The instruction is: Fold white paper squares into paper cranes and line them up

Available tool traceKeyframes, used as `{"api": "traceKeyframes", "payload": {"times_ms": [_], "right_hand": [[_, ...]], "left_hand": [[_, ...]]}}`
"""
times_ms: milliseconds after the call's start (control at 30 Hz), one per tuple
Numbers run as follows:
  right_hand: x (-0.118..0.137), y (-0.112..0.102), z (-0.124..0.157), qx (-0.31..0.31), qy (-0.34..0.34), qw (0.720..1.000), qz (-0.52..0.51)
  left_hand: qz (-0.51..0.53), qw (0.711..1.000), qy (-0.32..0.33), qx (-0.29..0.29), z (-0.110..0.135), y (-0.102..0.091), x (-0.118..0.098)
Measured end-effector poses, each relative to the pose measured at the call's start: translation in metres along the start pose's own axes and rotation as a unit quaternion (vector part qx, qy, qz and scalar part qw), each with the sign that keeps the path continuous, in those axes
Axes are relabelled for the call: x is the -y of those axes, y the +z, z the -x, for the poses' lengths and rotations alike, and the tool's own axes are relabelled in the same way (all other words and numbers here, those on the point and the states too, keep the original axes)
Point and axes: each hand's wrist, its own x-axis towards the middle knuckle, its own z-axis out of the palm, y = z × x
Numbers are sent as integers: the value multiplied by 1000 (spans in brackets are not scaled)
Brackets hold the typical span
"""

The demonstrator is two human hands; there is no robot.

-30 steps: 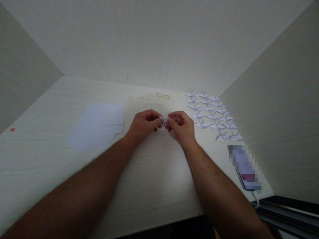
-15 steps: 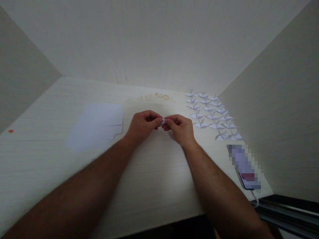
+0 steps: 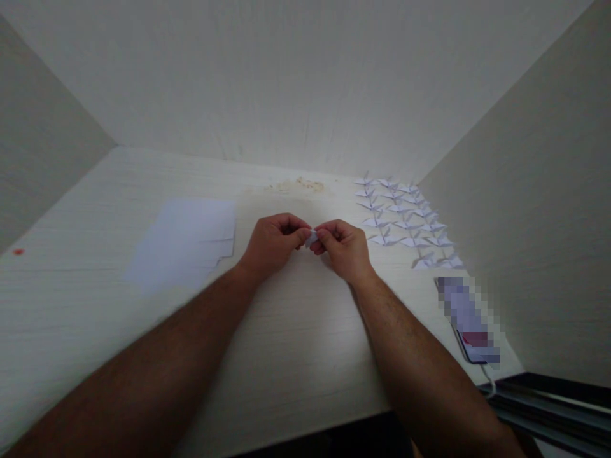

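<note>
Left hand (image 3: 277,240): thumb and fingertips pinching small white paper piece (image 3: 312,237). Right hand (image 3: 344,247): same, thumb and fingers pinched on the other side of that piece. Hands nearly meeting, thumbs pointing at each other. Paper piece sits between fingertips, roughly mid-worktop, a bit nearer back edge than front edge. Mostly hidden by fingers; its exact folds can't be told. Forearms reach in across front edge of worktop (image 3: 305,356).

Left part of worktop: white paper sheets (image 3: 176,245), overlapping, lying flat beside left forearm; their right side is uneven, stepped. Red spot (image 3: 18,252) close to worktop's left edge.

Right part, toward back right corner: folded paper birds (image 3: 405,210), white, set out in rows along right edge; the row closest to front has just two. Right hand is the nearer one to them, well apart.

Phone (image 3: 470,324) lies between the birds and front right corner, along right edge; screen pixelated, unreadable. White cable (image 3: 491,385) runs from its lower end. Brownish patch (image 3: 310,184) at back edge, beyond hands. Pale wall (image 3: 286,83) rises behind back edge.
</note>
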Motion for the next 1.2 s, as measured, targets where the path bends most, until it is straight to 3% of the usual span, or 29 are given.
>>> {"api": "traceKeyframes", "payload": {"times_ms": [300,600,800,933,1200], "right_hand": [[0,2,2,-9,-7,999,38],[-3,-3,2,-17,-55,985,162],[-1,-7,0,61,-119,954,270],[-2,-9,-1,117,-115,956,244],[-3,-6,1,142,-122,961,204]], "left_hand": [[-54,998,20,5,0,2,1],[-86,996,12,1,0,1,0],[-77,997,-3,20,-2,-2,-2],[-77,996,-34,41,-2,-4,-1],[-18,996,-59,65,-5,-9,10]]}}
